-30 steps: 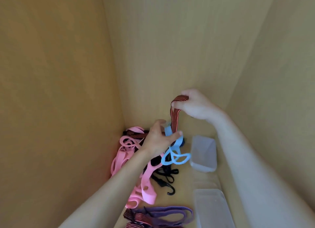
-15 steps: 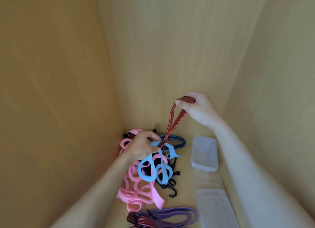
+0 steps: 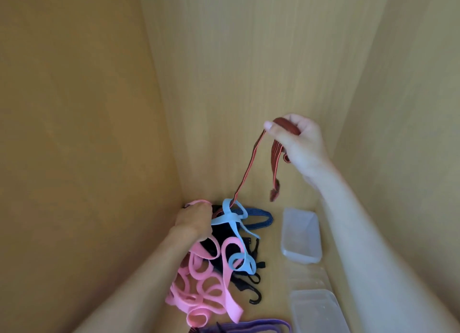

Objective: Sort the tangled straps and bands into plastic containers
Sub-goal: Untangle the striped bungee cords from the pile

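Observation:
My right hand (image 3: 300, 143) grips a red striped strap (image 3: 251, 167) and holds it high; one end hangs free, the other runs down through a light blue band (image 3: 230, 218). My left hand (image 3: 195, 220) presses down on the tangled pile, fingers curled into the bands beside the blue one. The pile holds pink bands (image 3: 199, 288), black straps with hooks (image 3: 254, 280) and a dark blue striped band (image 3: 258, 217). Two clear plastic containers stand to the right: one further back (image 3: 301, 235), one nearer (image 3: 318, 312).
A purple band (image 3: 249, 326) lies at the bottom edge. Wooden walls close in on the left, back and right, leaving a narrow floor. A clear lid-like sheet (image 3: 308, 276) lies between the two containers.
My right hand has risen and moved right, pulling the red strap out longer; one end has come free. My left hand dropped onto the pile with the blue band.

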A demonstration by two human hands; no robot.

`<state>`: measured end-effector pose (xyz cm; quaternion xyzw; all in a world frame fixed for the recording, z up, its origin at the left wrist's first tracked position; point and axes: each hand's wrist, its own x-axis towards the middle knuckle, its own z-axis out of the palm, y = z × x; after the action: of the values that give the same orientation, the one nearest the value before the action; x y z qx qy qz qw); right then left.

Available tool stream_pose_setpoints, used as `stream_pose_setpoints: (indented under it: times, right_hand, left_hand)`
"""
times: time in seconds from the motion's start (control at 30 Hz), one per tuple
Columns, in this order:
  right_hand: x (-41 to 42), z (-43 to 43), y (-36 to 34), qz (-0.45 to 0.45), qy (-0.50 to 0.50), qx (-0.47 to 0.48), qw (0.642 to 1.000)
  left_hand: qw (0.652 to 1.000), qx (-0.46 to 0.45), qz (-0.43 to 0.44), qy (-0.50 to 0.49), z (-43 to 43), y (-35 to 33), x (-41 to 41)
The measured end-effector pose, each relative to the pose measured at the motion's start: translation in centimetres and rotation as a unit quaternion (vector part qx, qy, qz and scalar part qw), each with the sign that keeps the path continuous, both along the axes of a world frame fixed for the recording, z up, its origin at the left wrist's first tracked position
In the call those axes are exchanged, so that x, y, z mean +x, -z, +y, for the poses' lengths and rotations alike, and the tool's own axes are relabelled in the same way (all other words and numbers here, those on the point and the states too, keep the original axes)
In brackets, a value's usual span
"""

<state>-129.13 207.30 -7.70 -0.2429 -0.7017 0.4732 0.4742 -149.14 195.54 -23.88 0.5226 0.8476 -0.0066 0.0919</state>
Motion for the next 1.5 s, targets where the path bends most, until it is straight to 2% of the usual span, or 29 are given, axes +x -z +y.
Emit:
stream_pose_setpoints:
  times: [0.1, 0.2, 0.27, 0.33, 0.4, 0.43, 0.47, 0.53, 0.7, 0.87, 0.93, 1.03, 1.1, 1.17, 1.33, 1.5]
  right_hand:
    - [0.2, -0.5, -3.4, 0.074, 0.023, -0.033, 0.996]
    - [0.4, -0.7, -6.3, 0.064, 0.017, -0.003, 0.998]
    - [0.4, -0.9, -7.5, 0.057, 0.006, 0.023, 0.998]
    - [0.1, -1.1, -8.3, 0.055, -0.005, 0.042, 0.998]
    - [-0.2, -1.4, -9.0, 0.052, -0.008, 0.055, 0.997]
    - [-0.4, -1.5, -9.3, 0.052, -0.007, 0.06, 0.997]
    - [-0.5, -1.7, -9.6, 0.056, -0.007, 0.063, 0.996]
    - [-0.7, -2.0, -10.2, 0.083, -0.01, 0.066, 0.994]
    - [-0.1, -2.3, -10.9, 0.128, -0.013, 0.059, 0.99]
    - [1.7, -2.1, -10.8, 0.115, 0.001, 0.044, 0.992]
    - [2.7, -2.0, -10.6, 0.102, 0.0, 0.027, 0.994]
    - [4.1, -1.7, -10.2, 0.029, -0.003, 0.019, 0.999]
    - [4.6, -1.6, -9.3, -0.034, -0.003, 0.016, 0.999]
    - [4.5, -1.6, -7.9, -0.089, -0.006, 0.001, 0.996]
    - [2.9, -1.6, -4.2, -0.126, -0.017, -0.06, 0.99]
    - [1.1, -2.0, -1.8, -0.14, -0.012, -0.085, 0.986]
  left_hand:
    - [0.998, -0.045, 0.049, 0.016, 0.2, -0.1, 0.3]
    - [0.995, -0.101, 0.006, -0.001, -0.5, 0.2, 0.1]
    - [0.993, -0.105, -0.055, -0.011, -0.6, 0.1, -0.2]
    - [0.985, -0.014, -0.171, -0.021, 0.1, -0.4, -0.4]
    - [0.934, 0.101, -0.343, 0.005, 0.8, -2.2, 0.9]
    - [0.911, 0.121, -0.393, 0.038, 1.4, -3.2, 1.9]
    - [0.903, 0.114, -0.408, 0.073, 2.0, -4.0, 3.0]
    - [0.901, 0.088, -0.406, 0.121, 3.0, -4.7, 5.1]
    - [0.89, 0.074, -0.432, 0.127, 4.3, -2.6, 8.2]
    - [0.874, 0.138, -0.457, 0.088, 4.3, -1.5, 8.0]
    - [0.853, 0.177, -0.49, 0.033, 4.2, -1.5, 6.9]
    - [0.779, 0.256, -0.568, -0.069, 3.9, -2.5, 5.4]
    - [0.736, 0.294, -0.603, -0.096, 3.4, -3.7, 4.6]
    - [0.708, 0.319, -0.624, -0.084, 2.7, -5.3, 4.6]
    - [0.704, 0.361, -0.611, -0.01, 1.2, -7.5, 7.9]
    - [0.68, 0.37, -0.632, -0.023, 0.0, -7.3, 11.4]
